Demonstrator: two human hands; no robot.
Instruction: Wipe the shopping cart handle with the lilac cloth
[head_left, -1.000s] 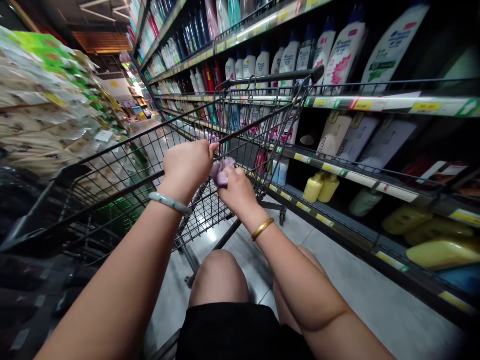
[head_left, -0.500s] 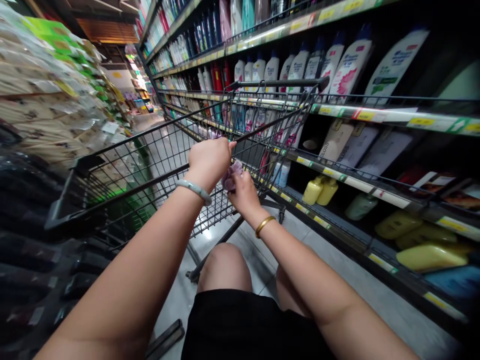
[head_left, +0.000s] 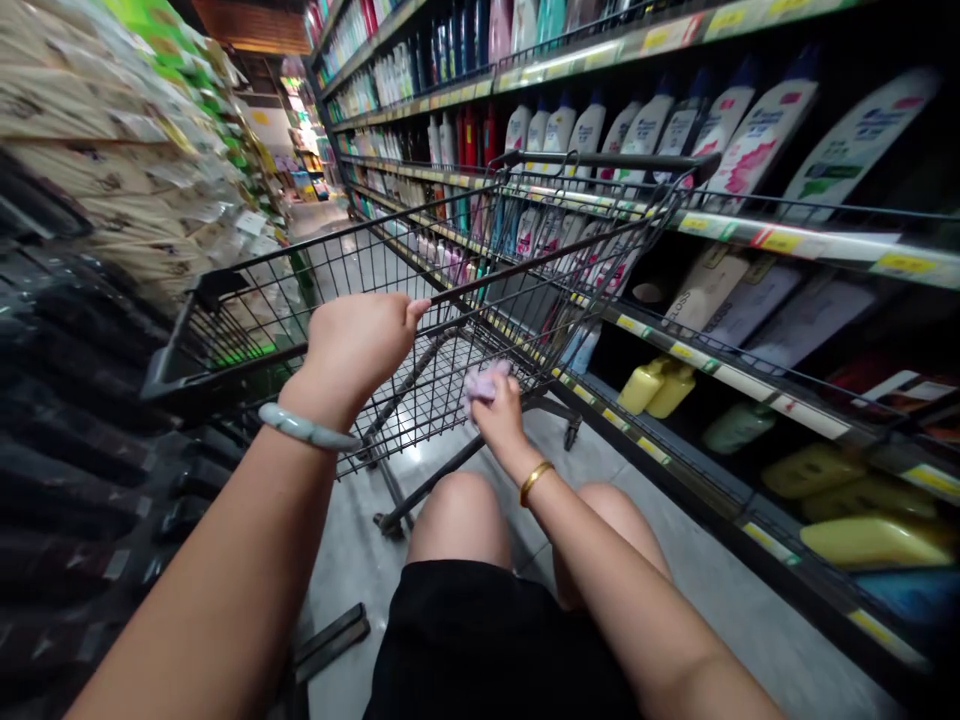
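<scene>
My left hand (head_left: 360, 345), a pale green bangle on its wrist, is closed around the near top rim of a black wire shopping cart (head_left: 196, 392). Lower and to the right, my right hand (head_left: 502, 418) pinches a crumpled light purple cloth (head_left: 486, 382) in front of the cart's wire side. A gold bracelet (head_left: 535, 482) circles the right wrist. Whether the cloth touches the wires I cannot tell. Inside the cart's mesh I make out no goods.
Shelves of shampoo bottles (head_left: 765, 130) line the right side, with yellow bottles (head_left: 670, 388) lower down. Wrapped packs (head_left: 112, 170) are stacked at the left. My knees (head_left: 465, 515) are bent below the cart. A dark bar (head_left: 331, 640) lies low at the left on the grey floor (head_left: 645, 510).
My left hand has moved left along the cart rim, away from my right hand. My right hand, with the cloth, sits a little lower. The view has turned slightly left.
</scene>
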